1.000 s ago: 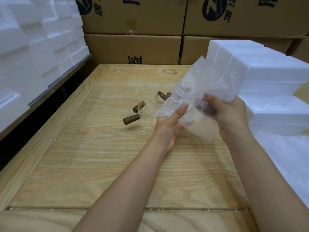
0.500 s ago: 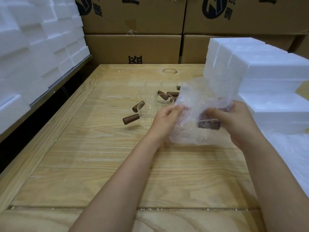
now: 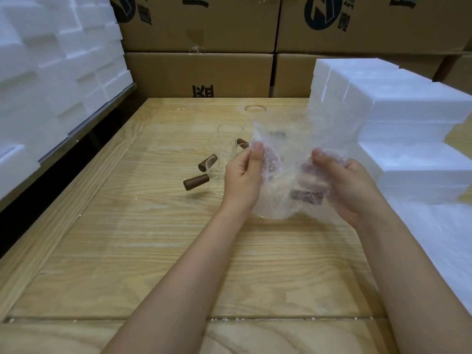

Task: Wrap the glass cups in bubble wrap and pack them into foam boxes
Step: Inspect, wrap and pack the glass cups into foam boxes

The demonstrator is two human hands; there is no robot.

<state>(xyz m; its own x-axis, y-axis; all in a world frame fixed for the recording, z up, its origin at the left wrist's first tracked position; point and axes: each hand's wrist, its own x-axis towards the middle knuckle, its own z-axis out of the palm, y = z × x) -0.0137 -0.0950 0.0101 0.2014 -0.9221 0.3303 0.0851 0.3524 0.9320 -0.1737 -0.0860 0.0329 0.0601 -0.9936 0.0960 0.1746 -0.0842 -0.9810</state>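
A glass cup with a brown wooden handle (image 3: 306, 196) sits inside a sheet of bubble wrap (image 3: 286, 159) that I hold above the wooden table (image 3: 153, 251). My left hand (image 3: 242, 180) pinches the sheet's left edge between thumb and fingers. My right hand (image 3: 350, 185) cradles the wrapped cup from the right, fingers curled round it. Several bare glass cups with brown handles (image 3: 199, 180) lie on the table just left of my left hand; some are partly hidden behind the wrap.
A stepped stack of white foam boxes (image 3: 398, 129) stands at the right. More bubble wrap (image 3: 447, 238) lies below it. White foam pieces (image 3: 51, 72) pile up on the left. Brown cartons (image 3: 204, 72) line the back.
The wrap's upper flap, which stood high a second ago, has come down, then spread open between my hands. My left hand moved from under the bundle to its left edge.
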